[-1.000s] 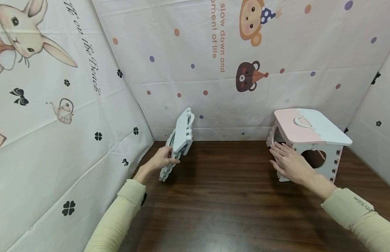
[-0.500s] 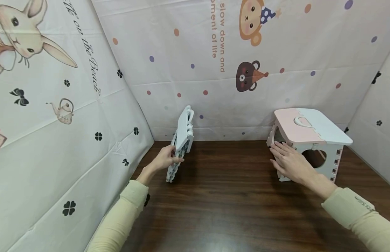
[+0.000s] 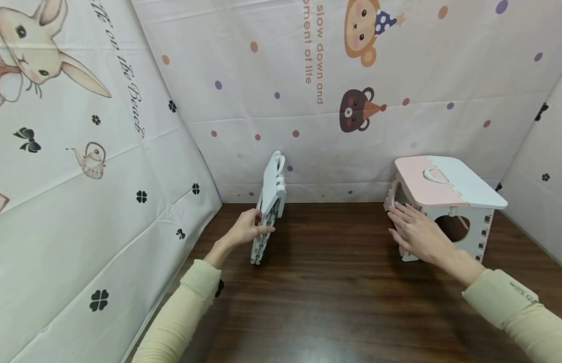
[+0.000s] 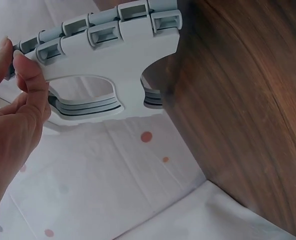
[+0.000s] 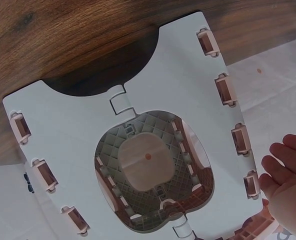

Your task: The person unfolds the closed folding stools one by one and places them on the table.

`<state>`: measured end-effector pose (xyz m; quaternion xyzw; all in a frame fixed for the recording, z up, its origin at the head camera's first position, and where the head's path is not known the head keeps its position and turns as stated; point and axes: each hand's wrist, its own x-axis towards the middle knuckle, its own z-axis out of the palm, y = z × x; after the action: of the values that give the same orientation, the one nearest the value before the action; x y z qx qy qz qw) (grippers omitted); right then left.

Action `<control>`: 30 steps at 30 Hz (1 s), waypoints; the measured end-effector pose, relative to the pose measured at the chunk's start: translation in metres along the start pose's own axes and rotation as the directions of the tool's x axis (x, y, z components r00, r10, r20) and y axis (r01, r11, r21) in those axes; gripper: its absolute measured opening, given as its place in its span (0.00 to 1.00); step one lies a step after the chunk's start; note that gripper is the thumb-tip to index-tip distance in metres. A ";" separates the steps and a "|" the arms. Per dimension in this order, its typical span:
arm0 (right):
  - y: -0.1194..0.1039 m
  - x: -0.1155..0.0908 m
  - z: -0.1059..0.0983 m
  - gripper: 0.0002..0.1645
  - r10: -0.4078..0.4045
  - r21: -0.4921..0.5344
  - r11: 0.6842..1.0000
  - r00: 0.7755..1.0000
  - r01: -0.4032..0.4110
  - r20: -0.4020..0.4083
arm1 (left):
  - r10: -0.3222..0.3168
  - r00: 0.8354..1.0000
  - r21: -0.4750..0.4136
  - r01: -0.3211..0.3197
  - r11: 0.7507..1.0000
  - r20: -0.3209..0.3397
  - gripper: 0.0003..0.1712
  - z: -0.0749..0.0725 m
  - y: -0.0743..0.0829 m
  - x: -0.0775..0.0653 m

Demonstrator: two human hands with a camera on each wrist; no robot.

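Note:
On the left of the head view, a folded pale blue-white folding stool [image 3: 273, 186] stands on end, tilted slightly, its carry handle [image 3: 279, 164] near the top. My left hand [image 3: 244, 228] pinches its near edge between thumb and fingers; the left wrist view shows the fingertips at the hinged edge of the folded stool [image 4: 130, 70]. An unfolded pink and white folding stool [image 3: 417, 176] stands upright at the right. My right hand [image 3: 417, 236] lies against its left near side with straight fingers. In the right wrist view those fingers are beside the white leg panel [image 5: 58, 130].
Both stools are on a dark brown wooden tabletop [image 3: 317, 282]. A white printed cloth [image 3: 281, 101] hangs behind it, and similar cloths [image 3: 81, 242] rise along the left and right sides.
My left hand has moved to the right with the folded stool, which now stands more upright and farther from the left cloth. The right hand and the unfolded stool have stayed put.

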<state>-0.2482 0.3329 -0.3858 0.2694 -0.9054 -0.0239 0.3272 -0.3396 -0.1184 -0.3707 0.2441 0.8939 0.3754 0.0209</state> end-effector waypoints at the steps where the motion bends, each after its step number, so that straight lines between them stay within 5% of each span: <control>1: 0.000 0.000 0.000 0.29 0.000 0.000 1.000 1.000 0.000 -0.002 | -0.001 1.000 -0.005 0.001 1.000 0.000 0.19 0.001 0.002 0.000; 30: -0.003 0.007 -0.002 0.31 -0.007 0.019 1.000 1.000 0.008 -0.009 | 0.066 0.998 -0.072 -0.066 0.995 -0.003 0.19 0.034 0.033 0.016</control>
<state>-0.2501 0.3269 -0.3805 0.2760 -0.9031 -0.0150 0.3287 -0.3317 -0.0687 -0.3703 0.2722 0.8713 0.4079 0.0169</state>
